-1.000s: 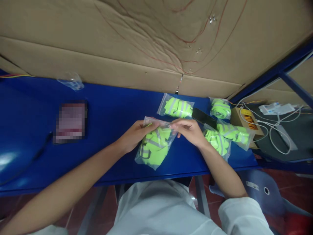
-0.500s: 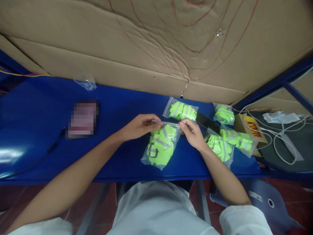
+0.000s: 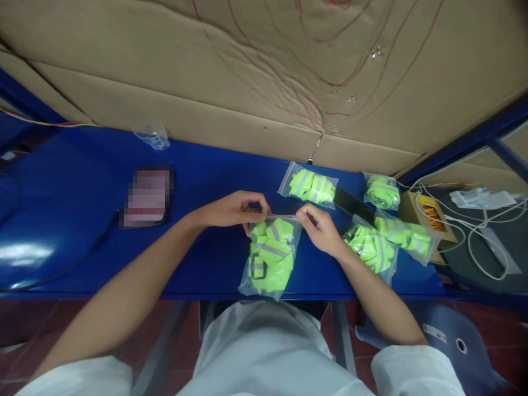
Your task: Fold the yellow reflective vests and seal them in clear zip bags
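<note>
Pinching the top strip of a bag of yellow-green straps between both hands — left hand, right hand — the person is sealing it at the bench edge, while four filled bags are lying done alongside.

I got a dim, flat view, cool in tone. Soft glare sat on the blue table at its left end, a pale sheen from light overhead. The neon contents of the bag glowed nearly blown out, so detail there was lost. Shadows under the forearms were faint. Straight lines bowed toward the edges, wide-lens style, and the corners went dark and smeary. A pixelated patch masked one object.
</note>
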Action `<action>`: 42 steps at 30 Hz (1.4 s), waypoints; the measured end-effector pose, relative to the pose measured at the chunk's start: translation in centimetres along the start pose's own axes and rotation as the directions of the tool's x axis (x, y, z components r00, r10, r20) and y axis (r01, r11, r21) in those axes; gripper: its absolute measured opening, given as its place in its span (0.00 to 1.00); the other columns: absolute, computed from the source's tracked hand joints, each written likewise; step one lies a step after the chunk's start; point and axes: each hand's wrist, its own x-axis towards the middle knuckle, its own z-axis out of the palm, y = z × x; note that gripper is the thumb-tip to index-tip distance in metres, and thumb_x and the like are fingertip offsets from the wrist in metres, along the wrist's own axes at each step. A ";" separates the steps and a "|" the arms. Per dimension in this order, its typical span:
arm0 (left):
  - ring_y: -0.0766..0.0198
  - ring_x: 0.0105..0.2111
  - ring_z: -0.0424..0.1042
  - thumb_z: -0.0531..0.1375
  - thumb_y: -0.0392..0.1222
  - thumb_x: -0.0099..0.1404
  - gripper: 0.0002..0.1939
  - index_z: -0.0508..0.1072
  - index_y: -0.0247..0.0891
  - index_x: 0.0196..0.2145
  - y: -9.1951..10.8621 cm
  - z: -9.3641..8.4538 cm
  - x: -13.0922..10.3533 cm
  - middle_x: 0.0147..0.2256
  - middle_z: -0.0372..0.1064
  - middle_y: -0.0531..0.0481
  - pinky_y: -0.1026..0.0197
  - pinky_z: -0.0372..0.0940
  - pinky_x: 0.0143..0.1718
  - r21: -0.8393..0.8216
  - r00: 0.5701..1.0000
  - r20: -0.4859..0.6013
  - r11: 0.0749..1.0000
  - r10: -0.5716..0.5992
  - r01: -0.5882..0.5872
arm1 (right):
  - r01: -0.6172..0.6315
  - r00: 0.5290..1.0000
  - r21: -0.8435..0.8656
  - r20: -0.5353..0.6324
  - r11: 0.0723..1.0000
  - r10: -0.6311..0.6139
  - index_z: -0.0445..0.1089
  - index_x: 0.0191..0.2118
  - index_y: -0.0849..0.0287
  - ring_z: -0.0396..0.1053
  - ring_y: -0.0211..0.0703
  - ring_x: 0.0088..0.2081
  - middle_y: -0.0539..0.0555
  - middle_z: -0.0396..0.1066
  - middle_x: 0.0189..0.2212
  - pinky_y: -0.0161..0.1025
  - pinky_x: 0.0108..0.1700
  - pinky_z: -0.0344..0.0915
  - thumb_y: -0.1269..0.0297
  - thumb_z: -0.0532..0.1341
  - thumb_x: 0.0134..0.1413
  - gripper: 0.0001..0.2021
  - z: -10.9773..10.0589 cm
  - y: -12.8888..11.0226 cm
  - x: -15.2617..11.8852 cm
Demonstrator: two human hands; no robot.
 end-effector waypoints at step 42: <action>0.62 0.28 0.74 0.77 0.46 0.46 0.24 0.79 0.35 0.39 0.2 6.9 1.0 0.28 0.76 0.50 0.62 0.68 0.31 -0.531 0.865 -0.412 0.847 -0.287 0.029 | -0.300 0.953 0.261 0.113 0.917 0.280 0.74 0.33 0.60 0.63 0.35 0.26 0.49 0.69 0.24 0.34 0.29 0.58 0.46 0.70 0.54 0.19 -1.5 -0.5 0.7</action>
